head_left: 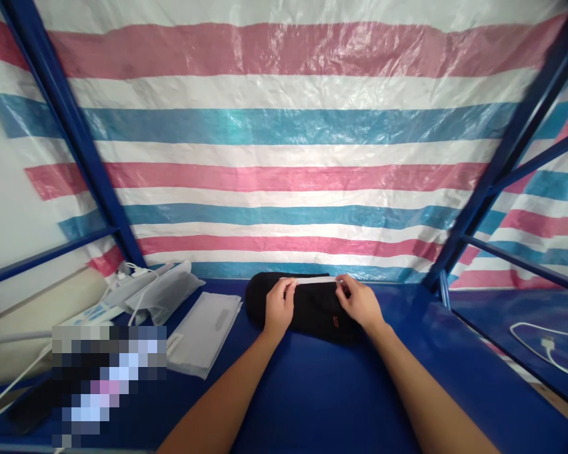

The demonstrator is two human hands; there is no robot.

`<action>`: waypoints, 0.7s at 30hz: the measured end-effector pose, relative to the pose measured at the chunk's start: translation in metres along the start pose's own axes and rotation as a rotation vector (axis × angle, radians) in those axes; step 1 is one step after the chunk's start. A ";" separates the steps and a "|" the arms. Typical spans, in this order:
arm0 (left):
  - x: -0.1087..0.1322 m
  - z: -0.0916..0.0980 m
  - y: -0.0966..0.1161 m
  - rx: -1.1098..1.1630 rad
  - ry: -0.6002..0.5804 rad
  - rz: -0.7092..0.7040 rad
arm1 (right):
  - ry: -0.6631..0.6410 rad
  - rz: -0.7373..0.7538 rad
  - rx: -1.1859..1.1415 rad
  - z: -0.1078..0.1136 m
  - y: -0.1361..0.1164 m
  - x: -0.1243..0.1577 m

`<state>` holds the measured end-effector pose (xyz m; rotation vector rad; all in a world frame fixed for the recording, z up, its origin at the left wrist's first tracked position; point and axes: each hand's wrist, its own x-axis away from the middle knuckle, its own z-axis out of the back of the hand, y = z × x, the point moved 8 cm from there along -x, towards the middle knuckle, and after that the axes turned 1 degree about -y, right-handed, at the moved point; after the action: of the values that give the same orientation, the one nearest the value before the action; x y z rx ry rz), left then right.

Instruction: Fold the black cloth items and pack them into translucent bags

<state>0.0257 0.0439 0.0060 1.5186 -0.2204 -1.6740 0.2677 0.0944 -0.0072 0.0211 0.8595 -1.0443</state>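
A black fabric item point(312, 313), rounded at its left end and marked with small orange lettering, lies flat on the blue surface near the wall. Above its far edge a narrow white strip point(317, 280) runs between my two hands. My left hand point(280, 306) pinches the strip's left end between thumb and fingers, and my right hand point(360, 301) pinches the right end. Both hands hover over or rest on the black item; I cannot tell which. What the strip is made of does not show.
Left of the black item lies a flat, translucent white pouch point(206, 334). Behind it are a crumpled plastic bag point(170, 293) and white cables. A pixelated patch hides something at lower left. Blue metal posts point(71, 132) frame a striped plastic sheet point(284, 126). Another white cable point(548, 343) lies far right.
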 end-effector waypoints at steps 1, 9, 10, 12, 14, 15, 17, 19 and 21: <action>-0.002 0.003 -0.003 -0.003 0.013 0.007 | 0.022 -0.029 0.021 0.002 0.008 -0.001; -0.010 0.010 -0.018 -0.032 0.003 0.033 | 0.109 -0.081 0.017 0.007 0.022 0.000; -0.009 0.008 -0.019 -0.031 -0.006 0.038 | 0.106 -0.080 0.002 0.006 0.020 0.000; -0.007 0.006 -0.021 -0.034 -0.020 0.052 | 0.094 -0.068 -0.031 0.005 0.017 0.002; -0.005 0.003 -0.021 -0.052 -0.033 0.068 | 0.081 -0.052 -0.058 0.005 0.014 0.003; -0.004 0.002 -0.022 -0.064 -0.040 0.074 | 0.077 -0.047 -0.067 0.005 0.013 0.004; -0.003 0.001 -0.021 -0.086 -0.053 0.085 | 0.070 -0.043 -0.079 0.006 0.011 0.004; -0.003 0.000 -0.022 -0.108 -0.065 0.096 | 0.066 -0.044 -0.090 0.006 0.010 0.004; -0.004 -0.001 -0.022 -0.128 -0.082 0.098 | 0.058 -0.041 -0.098 0.007 0.008 0.004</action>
<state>0.0169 0.0605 -0.0052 1.3257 -0.2237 -1.6430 0.2789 0.0933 -0.0080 -0.0496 0.9664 -1.0431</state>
